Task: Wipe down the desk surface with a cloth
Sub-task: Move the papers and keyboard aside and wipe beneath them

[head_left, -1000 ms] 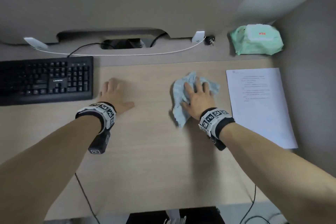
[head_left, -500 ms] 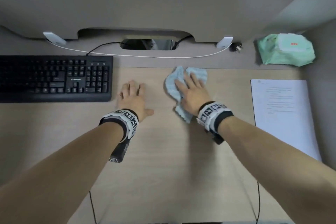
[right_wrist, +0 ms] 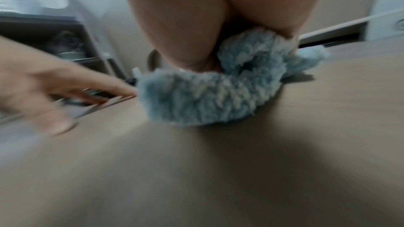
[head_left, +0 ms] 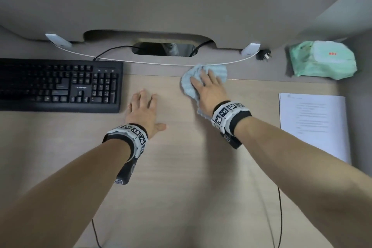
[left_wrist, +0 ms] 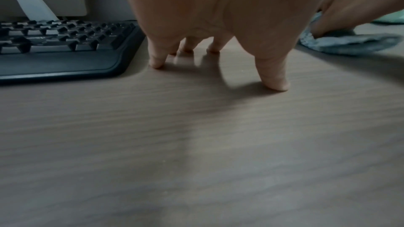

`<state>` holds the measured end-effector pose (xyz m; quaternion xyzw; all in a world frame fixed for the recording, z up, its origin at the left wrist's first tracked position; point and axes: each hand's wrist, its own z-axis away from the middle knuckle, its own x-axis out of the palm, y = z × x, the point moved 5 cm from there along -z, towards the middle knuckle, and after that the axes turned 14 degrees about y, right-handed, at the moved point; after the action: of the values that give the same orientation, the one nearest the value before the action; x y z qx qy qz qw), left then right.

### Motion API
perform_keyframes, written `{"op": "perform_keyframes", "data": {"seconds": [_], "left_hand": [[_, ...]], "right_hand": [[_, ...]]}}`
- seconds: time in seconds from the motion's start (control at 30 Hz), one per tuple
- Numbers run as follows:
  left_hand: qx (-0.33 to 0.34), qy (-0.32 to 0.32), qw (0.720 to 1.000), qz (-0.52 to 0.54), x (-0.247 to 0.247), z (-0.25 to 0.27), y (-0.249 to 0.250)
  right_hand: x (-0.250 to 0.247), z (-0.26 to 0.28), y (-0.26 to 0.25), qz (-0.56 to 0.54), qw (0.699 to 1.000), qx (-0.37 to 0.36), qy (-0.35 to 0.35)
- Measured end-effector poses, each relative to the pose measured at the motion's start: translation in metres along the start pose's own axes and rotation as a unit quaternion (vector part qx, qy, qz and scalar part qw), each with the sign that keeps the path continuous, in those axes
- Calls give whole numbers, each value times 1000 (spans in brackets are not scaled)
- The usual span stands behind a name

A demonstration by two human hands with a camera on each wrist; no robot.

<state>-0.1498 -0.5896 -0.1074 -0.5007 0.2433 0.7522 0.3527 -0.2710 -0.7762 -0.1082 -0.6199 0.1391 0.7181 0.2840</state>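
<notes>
A fluffy light-blue cloth (head_left: 218, 71) (right_wrist: 207, 96) lies bunched at the far side of the wood-grain desk (head_left: 181, 177), touching the white curved stand (head_left: 161, 63). My right hand (head_left: 209, 89) (right_wrist: 192, 15) presses flat on the cloth with straight fingers, its palm covering the cloth's near part. My left hand (head_left: 142, 110) (left_wrist: 218, 15) rests on the bare desk just right of the keyboard, fingers spread and fingertips (left_wrist: 156, 63) touching the wood. It holds nothing. The cloth (left_wrist: 349, 42) shows at the right edge of the left wrist view.
A black keyboard (head_left: 58, 84) (left_wrist: 61, 44) sits at the far left. A printed sheet of paper (head_left: 314, 125) lies at the right edge. A green pack of wipes (head_left: 322, 59) and a black plug (head_left: 263, 55) sit at the back right. Dark cables hang off the near edge.
My right hand has pushed the cloth away from me and to the left, up to the back strip of the desk. The left hand has stayed flat beside the keyboard.
</notes>
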Motion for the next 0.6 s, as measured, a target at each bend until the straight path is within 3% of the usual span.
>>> {"op": "perform_keyframes", "data": {"seconds": [0.07,0.2,0.3,0.37,0.5,0.6], "left_hand": [[-1,3,1000,5,-2,0,1],[-2,-4,1000,6,-3,1,1],[-3,6,1000,9,-4,1,1],[-6,10,1000,14,-4,1,1],[-6,16,1000,20,-2,1,0],[-3,18,999,33,-1,0,-2]], "right_hand": [[-2,18,9,-25,999,-8,27],[-24,39,88,-24,985,152,77],[-38,34,112,-2,982,176,72],[-41,26,97,24,983,176,35],[-20,23,10,-2,998,67,-5],[4,52,-45,-36,998,-28,-35]]}}
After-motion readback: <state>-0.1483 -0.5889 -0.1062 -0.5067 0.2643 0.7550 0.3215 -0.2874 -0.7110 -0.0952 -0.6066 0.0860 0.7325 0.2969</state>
